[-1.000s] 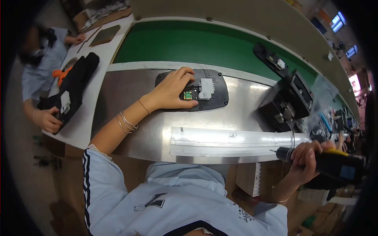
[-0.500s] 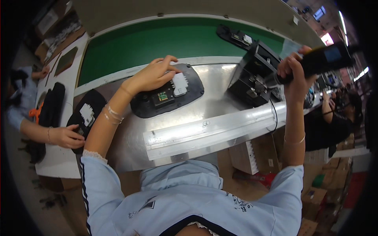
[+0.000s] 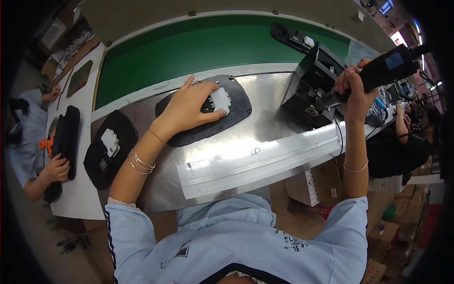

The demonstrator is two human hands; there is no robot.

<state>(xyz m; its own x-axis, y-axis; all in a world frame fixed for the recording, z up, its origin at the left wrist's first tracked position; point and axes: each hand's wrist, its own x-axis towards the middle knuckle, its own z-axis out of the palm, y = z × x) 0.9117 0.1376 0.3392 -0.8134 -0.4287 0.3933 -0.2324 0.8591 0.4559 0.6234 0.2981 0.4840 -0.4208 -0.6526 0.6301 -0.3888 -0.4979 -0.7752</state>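
My left hand (image 3: 191, 105) rests on a black rounded panel (image 3: 240, 102) on the metal bench. Its thumb and forefinger are closed about the sides of a white toothed plastic piece (image 3: 220, 100) lying on that panel. The hand covers the panel's middle. Wrapped in my right hand (image 3: 353, 90) is a black electric screwdriver (image 3: 388, 70), held at a slant. Its metal nose points down and left to the metal parts at the front of a black box-shaped screw feeder (image 3: 302, 105). The bit's tip is too small to make out.
A second black panel (image 3: 105, 165) lies left of my forearm; another (image 3: 288, 39) sits on the green belt (image 3: 189, 45). A clear plastic channel (image 3: 265, 161) runs along the bench's front. At left, a co-worker's hand (image 3: 56, 169) touches a black part. A cable hangs beside the feeder.
My left hand has come down from over the panel, thumb and forefinger now around the white piece. The screwdriver's nose is lower at the feeder. The co-worker's hand has left the second panel.
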